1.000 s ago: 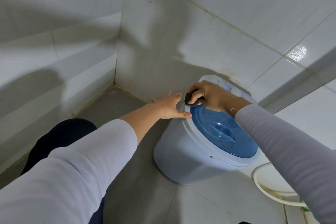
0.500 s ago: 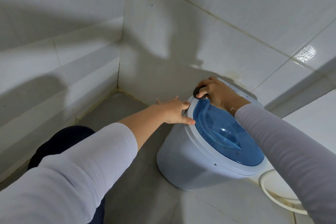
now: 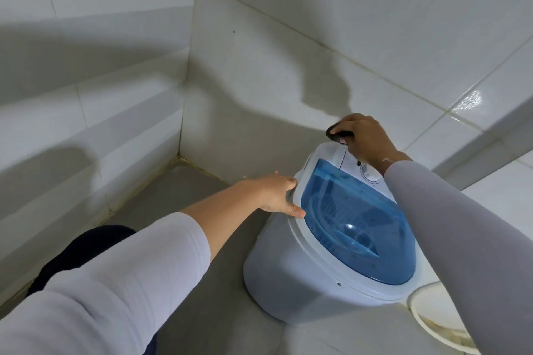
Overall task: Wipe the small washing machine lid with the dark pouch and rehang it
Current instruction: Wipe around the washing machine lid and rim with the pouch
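A small pale-grey washing machine (image 3: 291,282) stands on the floor by the tiled wall, its translucent blue lid (image 3: 360,225) closed. My right hand (image 3: 363,141) grips the dark pouch (image 3: 336,134) just above the white control panel (image 3: 360,166) at the machine's far edge; most of the pouch is hidden in my fingers. My left hand (image 3: 274,193) rests on the machine's left rim, thumb lying along the edge by the lid.
White tiled walls meet in a corner (image 3: 181,150) to the left, above a grey floor (image 3: 178,190). A white hose (image 3: 432,323) curls on the floor at the lower right. My dark-clothed knee (image 3: 78,251) is at the lower left.
My right hand has carried the pouch from the lid's far-left rim back to above the control panel. The left hand stays on the rim. The view has moved closer.
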Motion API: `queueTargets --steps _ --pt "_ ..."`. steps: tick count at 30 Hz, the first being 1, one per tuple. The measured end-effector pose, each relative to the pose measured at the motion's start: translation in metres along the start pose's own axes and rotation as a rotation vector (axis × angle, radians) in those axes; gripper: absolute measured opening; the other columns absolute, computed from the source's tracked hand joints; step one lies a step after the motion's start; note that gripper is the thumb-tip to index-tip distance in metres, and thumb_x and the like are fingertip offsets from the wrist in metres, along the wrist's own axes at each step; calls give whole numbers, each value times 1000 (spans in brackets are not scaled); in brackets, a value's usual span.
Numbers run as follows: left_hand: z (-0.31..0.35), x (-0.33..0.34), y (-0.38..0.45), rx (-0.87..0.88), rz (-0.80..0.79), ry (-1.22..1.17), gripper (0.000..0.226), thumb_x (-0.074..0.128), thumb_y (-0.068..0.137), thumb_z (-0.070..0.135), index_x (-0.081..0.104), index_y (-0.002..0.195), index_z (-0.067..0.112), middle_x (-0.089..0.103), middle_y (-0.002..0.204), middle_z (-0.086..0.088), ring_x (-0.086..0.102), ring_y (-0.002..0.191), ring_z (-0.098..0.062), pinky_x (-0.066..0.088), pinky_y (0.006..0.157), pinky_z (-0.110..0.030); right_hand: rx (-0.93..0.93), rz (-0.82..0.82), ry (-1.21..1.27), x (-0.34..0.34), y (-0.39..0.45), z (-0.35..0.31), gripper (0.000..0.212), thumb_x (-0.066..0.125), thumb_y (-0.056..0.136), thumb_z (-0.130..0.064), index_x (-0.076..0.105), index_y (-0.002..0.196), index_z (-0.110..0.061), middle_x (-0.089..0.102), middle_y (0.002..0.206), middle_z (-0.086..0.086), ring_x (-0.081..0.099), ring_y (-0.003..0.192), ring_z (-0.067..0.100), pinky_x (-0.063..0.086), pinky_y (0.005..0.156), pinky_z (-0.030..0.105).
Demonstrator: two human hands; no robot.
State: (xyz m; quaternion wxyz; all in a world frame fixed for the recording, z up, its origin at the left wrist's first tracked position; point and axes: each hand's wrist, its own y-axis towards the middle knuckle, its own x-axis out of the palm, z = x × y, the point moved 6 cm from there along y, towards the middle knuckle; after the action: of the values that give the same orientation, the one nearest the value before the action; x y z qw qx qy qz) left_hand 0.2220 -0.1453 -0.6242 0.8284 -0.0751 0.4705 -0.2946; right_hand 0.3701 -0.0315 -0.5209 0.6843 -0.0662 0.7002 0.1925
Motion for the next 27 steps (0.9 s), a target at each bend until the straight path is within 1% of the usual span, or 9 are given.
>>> queueTargets --steps 2,4,7,9,11,13,17,21,27 --pt "5 -11 2 14 14 -10 89 56 88 53 7 155 21 5 163 -6 2 151 -23 12 119 -47 -3 -15 -5 -9 2 -1 34 56 82 2 69 108 -16 60 122 11 53 112 32 40 96 33" --pt "10 -22 8 38 35 -27 89 59 88 48 8 155 19 8 162 -8 7 150 -24 17 118 -39 -23 -41 -6 -10 1 -7 36 54 81 4 68 108 -16 60 122 10 54 112 31 40 94 31" --pt "18 -29 20 68 42 29 90 62 88 44 10 155 13 13 162 -8 15 149 -26 20 117 -36 -56 -116 6 2 -6 -17 34 54 83 2 69 107 -17 59 122 8 54 111 27 35 90 22" --pt "22 -30 26 78 33 77 91 64 87 44 12 154 11 17 161 -9 19 147 -27 23 116 -36 -89 -182 11 17 -12 -21 32 55 83 -2 70 104 -20 59 120 4 54 111 25 39 94 23" --pt "23 -30 30 77 29 100 91 65 86 44 15 154 11 21 159 -11 23 146 -28 25 115 -37 -106 -243 12 33 -18 -18 32 57 83 -4 71 104 -23 60 121 1 55 112 23 44 98 31" --pt "21 -29 32 75 29 123 92 64 85 47 14 154 13 21 159 -10 24 146 -28 26 114 -39 -108 -268 30 47 -25 -13 32 57 84 -3 70 107 -22 60 124 1 56 113 21 44 100 32" --pt "16 -27 41 67 37 166 95 66 80 54 16 153 18 27 157 -8 30 142 -29 30 113 -49 -117 -178 25 56 -28 -6 35 56 85 -3 69 109 -25 61 125 0 56 110 27 46 97 36" --pt "15 -27 46 30 18 257 99 64 78 61 10 153 25 17 160 -6 17 148 -28 20 114 -60 -117 -152 -32 61 -24 -3 40 53 86 -1 66 114 -26 59 128 3 55 110 30 45 96 35" --pt "15 -25 47 20 -14 268 101 61 81 60 0 154 26 4 163 -5 -5 151 -23 4 113 -65 -53 -166 -157 58 -12 -3 45 49 89 -1 58 124 -27 51 134 4 47 111 33 45 95 37"
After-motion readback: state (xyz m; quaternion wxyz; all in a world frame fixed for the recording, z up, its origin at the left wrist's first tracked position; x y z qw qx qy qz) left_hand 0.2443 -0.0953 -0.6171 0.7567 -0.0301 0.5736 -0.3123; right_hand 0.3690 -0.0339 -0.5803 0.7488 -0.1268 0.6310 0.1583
